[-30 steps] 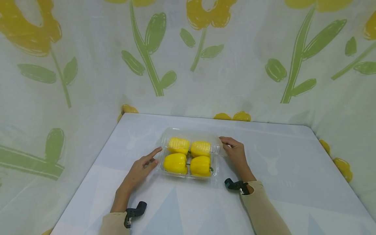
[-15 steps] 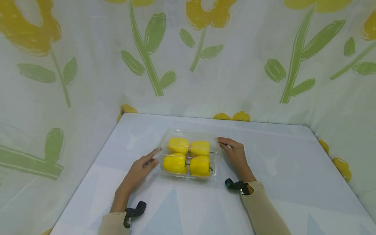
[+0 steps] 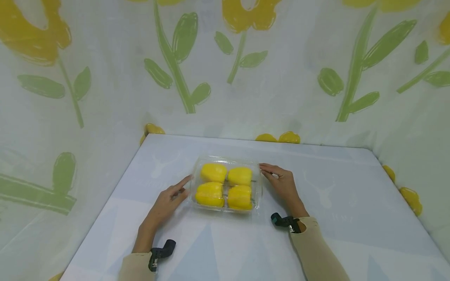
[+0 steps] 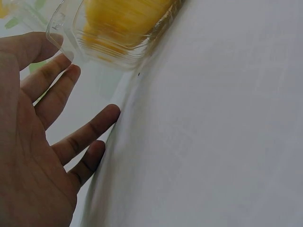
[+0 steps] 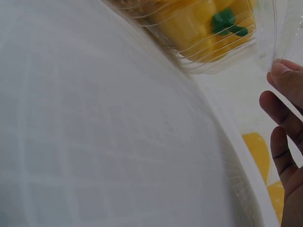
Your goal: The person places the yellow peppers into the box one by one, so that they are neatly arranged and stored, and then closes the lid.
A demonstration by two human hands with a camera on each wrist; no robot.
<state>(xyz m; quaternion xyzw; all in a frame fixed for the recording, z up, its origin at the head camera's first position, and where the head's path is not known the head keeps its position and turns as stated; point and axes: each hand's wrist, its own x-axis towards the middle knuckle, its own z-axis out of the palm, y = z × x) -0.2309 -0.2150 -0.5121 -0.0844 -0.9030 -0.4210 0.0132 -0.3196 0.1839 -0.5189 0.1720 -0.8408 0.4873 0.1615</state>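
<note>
A clear plastic clamshell box [image 3: 225, 186] lies on the table with its hinged lid down over several yellow bell peppers [image 3: 209, 194]. In the right wrist view, a green stem [image 5: 229, 22] shows through the ribbed side. At the box's left edge is my left hand [image 3: 166, 203], its index finger stretched to the rim. Its fingertips meet the clear rim [image 4: 66, 28] in the left wrist view, the other fingers spread. My right hand [image 3: 281, 183] pinches the lid's right rim between thumb and forefinger. Whether the lid is fully latched cannot be seen.
The box stands near the middle of a pale table [image 3: 327, 218] with faint blue triangle prints. Behind it hangs a white curtain [image 3: 288, 89] with yellow flowers and green leaves. A black wrist camera [image 3: 163, 249] sits on the left forearm, another [image 3: 284, 221] on the right.
The lid has swung down toward the near side and now covers the front peppers too. My right hand moved slightly left with the lid's rim. My left hand has stayed nearly still.
</note>
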